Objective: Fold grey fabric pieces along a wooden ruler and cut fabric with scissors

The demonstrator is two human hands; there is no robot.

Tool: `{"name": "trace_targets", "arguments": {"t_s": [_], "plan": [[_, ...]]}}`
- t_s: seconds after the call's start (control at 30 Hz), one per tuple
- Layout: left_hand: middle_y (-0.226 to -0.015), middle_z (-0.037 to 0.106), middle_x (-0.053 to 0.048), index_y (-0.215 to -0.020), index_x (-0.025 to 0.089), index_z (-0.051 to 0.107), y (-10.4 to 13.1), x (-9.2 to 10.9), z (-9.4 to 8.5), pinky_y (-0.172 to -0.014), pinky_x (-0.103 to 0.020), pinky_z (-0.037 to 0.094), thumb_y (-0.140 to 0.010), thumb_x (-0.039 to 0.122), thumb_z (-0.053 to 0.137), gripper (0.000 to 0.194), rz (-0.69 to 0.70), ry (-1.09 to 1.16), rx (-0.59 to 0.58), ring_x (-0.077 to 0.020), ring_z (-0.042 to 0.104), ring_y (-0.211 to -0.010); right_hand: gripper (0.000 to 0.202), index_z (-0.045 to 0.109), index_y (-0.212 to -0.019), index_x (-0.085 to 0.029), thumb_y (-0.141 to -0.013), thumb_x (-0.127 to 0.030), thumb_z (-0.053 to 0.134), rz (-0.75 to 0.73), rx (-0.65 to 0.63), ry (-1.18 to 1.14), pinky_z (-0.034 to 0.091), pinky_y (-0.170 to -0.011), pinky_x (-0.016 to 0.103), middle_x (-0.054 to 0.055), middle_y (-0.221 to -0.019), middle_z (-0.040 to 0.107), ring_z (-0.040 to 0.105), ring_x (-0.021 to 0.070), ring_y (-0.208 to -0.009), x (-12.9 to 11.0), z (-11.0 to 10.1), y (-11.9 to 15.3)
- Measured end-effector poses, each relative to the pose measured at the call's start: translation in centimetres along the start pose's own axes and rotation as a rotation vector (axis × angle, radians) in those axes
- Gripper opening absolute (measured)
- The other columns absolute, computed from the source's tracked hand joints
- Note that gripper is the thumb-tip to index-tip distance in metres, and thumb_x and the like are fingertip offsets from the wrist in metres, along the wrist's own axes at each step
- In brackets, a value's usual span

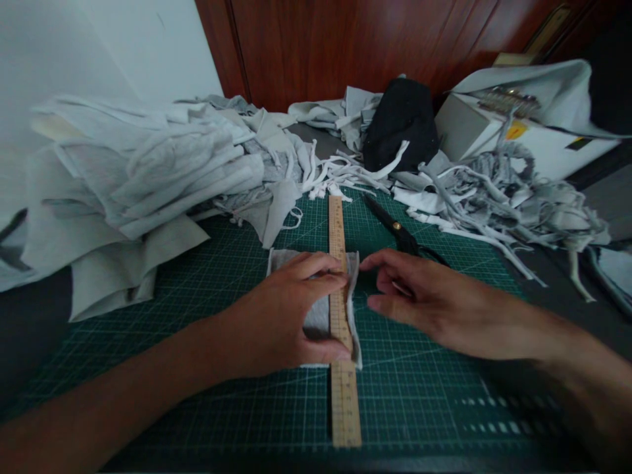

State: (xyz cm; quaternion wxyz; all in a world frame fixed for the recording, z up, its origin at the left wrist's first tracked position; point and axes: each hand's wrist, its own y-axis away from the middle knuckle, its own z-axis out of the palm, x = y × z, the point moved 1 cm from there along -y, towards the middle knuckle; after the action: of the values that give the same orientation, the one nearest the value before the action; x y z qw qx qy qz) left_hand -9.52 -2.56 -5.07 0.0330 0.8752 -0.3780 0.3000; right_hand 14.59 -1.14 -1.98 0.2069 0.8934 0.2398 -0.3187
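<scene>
A wooden ruler point(338, 309) lies lengthwise across a small piece of grey fabric point(316, 316) on a green cutting mat point(409, 408). My left hand point(291, 309) presses the ruler onto the fabric, thumb near the fabric's close edge and fingertips farther up the ruler. Just beyond the fabric's right edge hovers my right hand point(419, 289), index finger and thumb apart, the other fingers curled, with nothing visible between them. Black-handled scissors point(395, 226) rest on the mat behind my right hand, their handles partly hidden by it.
Folded grey fabric point(162, 164) is piled at the left. Cut fabric strips point(513, 191) heap up at the right, with white scraps point(340, 172) at the back. A black cloth item point(402, 125) and a white box point(469, 125) stand before a wooden door point(336, 46).
</scene>
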Motion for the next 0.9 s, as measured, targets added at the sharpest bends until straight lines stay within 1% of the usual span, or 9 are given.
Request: {"name": "trace_targets", "arguments": {"t_s": [0.1,0.2,0.27,0.33,0.47,0.57,0.67,0.77,0.9], "plan": [[-0.141,0.063,-0.011,-0.13,0.016,0.069,0.0,-0.1,0.1,-0.116,-0.045,0.047,-0.073,0.046,0.092,0.069,0.013,-0.016,0.017,-0.0302,0.059,-0.131,0.026,0.072,-0.118,-0.02,-0.102,-0.033,0.055,-0.043,0.033,-0.109,0.055,-0.08,0.033,0.006,-0.103,0.076,0.07,0.0225,-0.095,-0.3,-1.2,-0.5],[-0.141,0.063,-0.013,-0.134,0.014,0.068,0.0,-0.2,0.3,-0.116,-0.047,0.047,-0.073,0.05,0.091,0.075,0.016,-0.026,0.026,-0.0319,0.058,-0.132,0.02,0.074,-0.111,-0.019,-0.095,-0.03,0.066,-0.053,0.13,-0.287,0.058,-0.074,0.033,0.006,-0.099,0.078,0.072,0.0207,-0.084,-0.1,-1.7,-1.7],[-0.141,0.063,-0.013,-0.137,0.014,0.067,0.1,-0.3,0.4,-0.116,-0.047,0.047,-0.074,0.052,0.091,0.078,0.01,-0.032,0.02,-0.0326,0.057,-0.133,0.028,0.07,-0.114,-0.018,-0.088,-0.027,0.076,-0.015,0.184,-0.456,0.061,-0.067,0.032,0.006,-0.094,0.078,0.073,0.0192,-0.074,0.1,-1.5,-2.6],[-0.139,0.064,-0.012,-0.138,0.015,0.067,0.0,-0.3,0.5,-0.116,-0.047,0.047,-0.074,0.051,0.09,0.077,0.017,-0.039,0.017,-0.0325,0.058,-0.132,0.038,0.067,-0.112,-0.018,-0.079,-0.024,0.086,0.04,0.232,-0.599,0.065,-0.067,0.033,0.005,-0.086,0.079,0.076,0.0198,-0.071,0.2,-1.1,-3.4],[-0.14,0.065,-0.012,-0.137,0.015,0.065,-0.1,-0.1,0.4,-0.117,-0.047,0.044,-0.074,0.05,0.092,0.077,0.033,-0.043,0.023,-0.0323,0.058,-0.133,0.043,0.063,-0.089,-0.018,-0.07,-0.032,0.098,0.077,0.28,-0.639,0.064,-0.057,0.028,0.002,-0.068,0.075,0.075,0.0187,-0.06,-0.1,-0.5,-4.3],[-0.139,0.066,-0.011,-0.134,0.015,0.063,-0.2,-0.2,0.4,-0.119,-0.047,0.043,-0.071,0.051,0.093,0.078,0.039,-0.024,0.03,-0.0316,0.059,-0.133,0.039,0.065,-0.085,-0.016,-0.075,-0.039,0.095,0.036,0.247,-0.576,0.058,-0.048,0.022,0.0,-0.061,0.071,0.068,0.0131,-0.05,-0.1,0.2,-4.7],[-0.139,0.066,-0.012,-0.129,0.015,0.065,-0.2,-0.3,0.4,-0.12,-0.046,0.042,-0.072,0.052,0.092,0.074,0.042,-0.018,0.026,-0.0317,0.057,-0.134,0.029,0.067,-0.09,-0.015,-0.088,-0.038,0.085,-0.017,0.247,-0.546,0.057,-0.048,0.02,0.0,-0.064,0.071,0.066,0.0104,-0.051,0.1,1.0,-5.0],[-0.141,0.065,-0.011,-0.129,0.018,0.066,-0.1,-0.4,0.5,-0.12,-0.047,0.041,-0.073,0.053,0.091,0.071,0.027,-0.014,0.011,-0.0322,0.056,-0.135,0.021,0.062,-0.094,-0.017,-0.098,-0.035,0.072,-0.032,0.214,-0.543,0.057,-0.045,0.021,0.0,-0.069,0.072,0.069,0.0121,-0.054,0.3,1.7,-5.0],[-0.142,0.064,-0.009,-0.125,0.021,0.067,0.0,-0.4,0.5,-0.12,-0.045,0.041,-0.074,0.054,0.091,0.065,0.019,0.006,0.018,-0.0315,0.056,-0.136,0.018,0.056,-0.1,-0.018,-0.098,-0.03,0.07,0.004,0.193,-0.542,0.062,-0.05,0.026,0.001,-0.072,0.073,0.072,0.0152,-0.056,0.8,1.9,-4.7]]}}
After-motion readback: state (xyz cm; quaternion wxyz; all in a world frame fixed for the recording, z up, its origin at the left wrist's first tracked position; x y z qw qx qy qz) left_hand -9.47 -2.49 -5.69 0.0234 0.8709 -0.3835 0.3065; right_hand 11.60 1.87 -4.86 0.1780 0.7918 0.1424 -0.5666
